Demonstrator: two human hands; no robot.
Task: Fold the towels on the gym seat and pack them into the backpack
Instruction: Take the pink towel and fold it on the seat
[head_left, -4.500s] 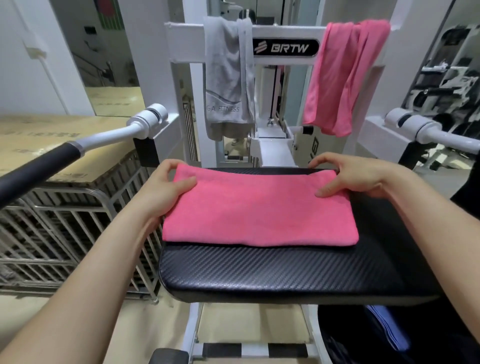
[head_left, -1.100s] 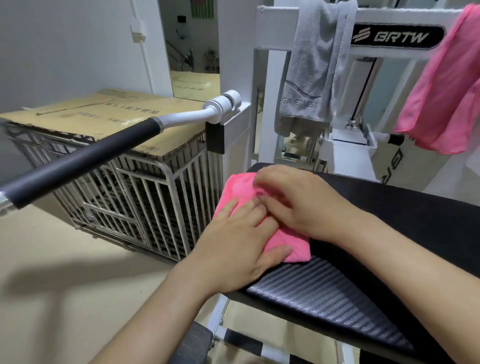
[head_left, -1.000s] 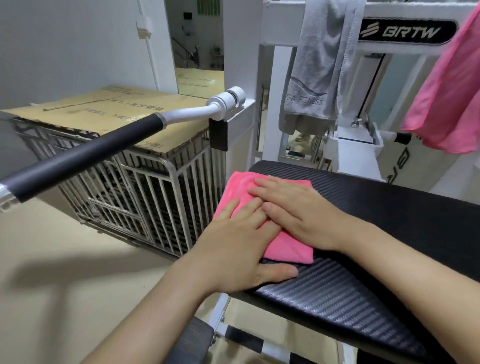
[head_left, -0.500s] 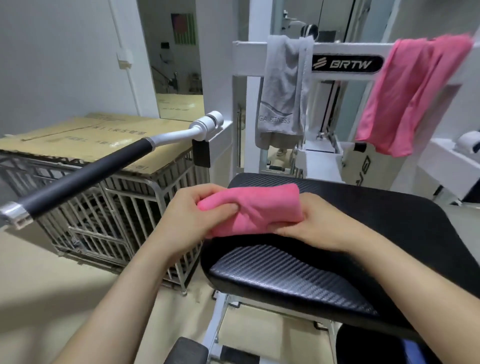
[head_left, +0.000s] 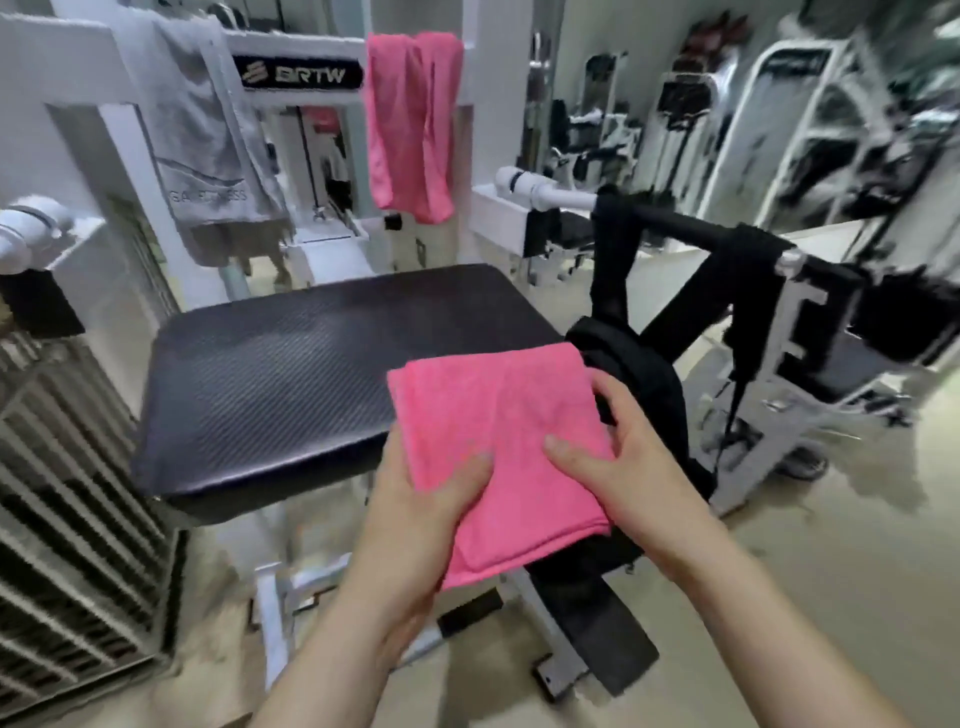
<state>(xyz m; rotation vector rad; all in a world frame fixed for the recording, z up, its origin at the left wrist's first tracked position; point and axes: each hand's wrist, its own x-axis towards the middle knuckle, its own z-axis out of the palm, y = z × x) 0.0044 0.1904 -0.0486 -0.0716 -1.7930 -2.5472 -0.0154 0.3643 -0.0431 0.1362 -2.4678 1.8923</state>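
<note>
**A:** Nearest first. What did the grips have?

**B:** Both sat at 6 o'clock, closed on one cloth. The left grip (head_left: 415, 499) pinched the folded pink towel (head_left: 498, 436) at its near left edge, thumb on top and fingers beneath. The right grip (head_left: 623, 467) held the right edge, thumb laid across the top and fingers curled round the side.

**A:** And where was the towel?

**B:** In the air, off the bench (head_left: 291, 364). It was over the pad's near right corner, at 4 o'clock from the pad's middle. It was folded to a rough square, with layers showing along the near edge.

**A:** Backpack?

**B:** Black, at 3 o'clock of the bench, just behind and below the towel (head_left: 649, 384). Its straps ran up over a dark bar (head_left: 685, 228) at 2 o'clock. The towel hid its mouth, so I could not tell whether it was open.

**A:** Farther out?

**B:** There was a wire cage (head_left: 62, 519) at 8 o'clock. At 12 o'clock stood a white frame (head_left: 78, 47) with a BRTW plate. A grey towel (head_left: 208, 135) was draped left of the plate and a hanging pink towel (head_left: 410, 124) right of it. The whole view was somewhat blurred.
</note>
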